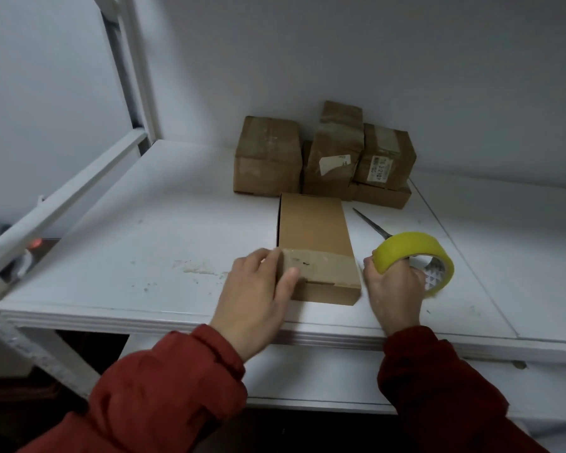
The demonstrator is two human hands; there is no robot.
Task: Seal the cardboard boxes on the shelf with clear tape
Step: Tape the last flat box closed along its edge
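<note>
A long, flat, brown cardboard box point(314, 230) is lying on the white shelf point(144, 223). Its long axis is running straight away from the person, and its near short end is sitting close to the shelf's front edge. A strip of clear tape point(321, 259) is crossing the top of that near end from side to side.

The left hand point(258, 289) is grasping the cardboard box at its near left corner. The thumb is lying over the taped top edge and the fingers are curling against the left side, so the box is stretching forward and to the right of this grip.

The right hand point(394, 289) is clenched on a yellowish roll of tape point(406, 248), fingers through its core. It is holding the roll just beside the box's near right corner, apart from the cardboard.

Metal scissors point(370, 223) are lying on the shelf to the right of the box. Their blades are pointing away and to the left, and the handles are hidden behind the roll.

A cluster of taped brown boxes point(268, 155) is standing against the back wall, just beyond the far end of the cardboard box. Two of them are carrying white labels. Red padded sleeves point(164, 387) are covering both forearms.
</note>
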